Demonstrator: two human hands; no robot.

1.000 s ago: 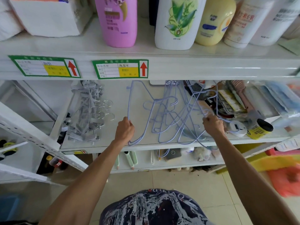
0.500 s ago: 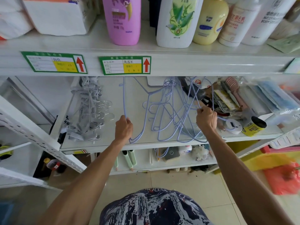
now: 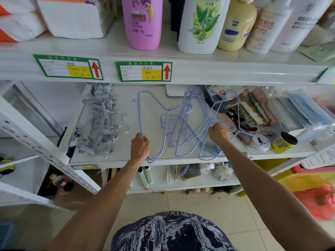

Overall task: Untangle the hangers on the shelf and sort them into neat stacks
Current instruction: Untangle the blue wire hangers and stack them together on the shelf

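Left hand (image 3: 140, 146) clenching the long wire of one blue hanger (image 3: 140, 115), which is running up and away from the fist. Right hand (image 3: 218, 134) pinching wires of the blue tangle (image 3: 186, 124), lying on the shelf (image 3: 181, 161) between both hands and behind the right. Grey clip hangers (image 3: 101, 124) piled well left of the left hand. Brush (image 3: 261, 102) and jar (image 3: 283, 142) lying right of the right hand.
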